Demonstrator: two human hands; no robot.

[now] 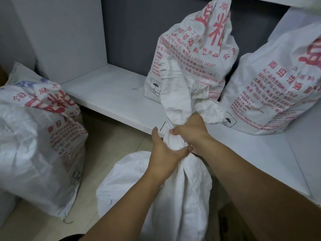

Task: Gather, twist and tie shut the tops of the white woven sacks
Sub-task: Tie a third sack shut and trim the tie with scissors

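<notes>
**Neck clamped in both hands, loose top running up and away**

The sack (156, 197) stands on the floor (112, 140) directly in front of the person, its full body bulging below the hands. Its neck (175, 140) is gathered into a narrow bunch. The long axis of that bunch runs upward and away from the person, then flares into the loose top (180, 94) beyond the hands.

The left hand (165, 152) grips the neck lower down, on the body side, with its fingers curled round from the left. The right hand (191, 131) grips just above it, touching it, and wraps the bunch from the right, so it is the nearer to the loose top.

The twist probably turns on this stacking: the lower hand anchors while the upper one turns the fabric about the neck's axis. Whether any string is in place cannot be told.

Behind, two printed sacks (191, 49) (278, 87) sit on a white ledge (112, 94). A third sack (40, 136) stands at the left.
</notes>
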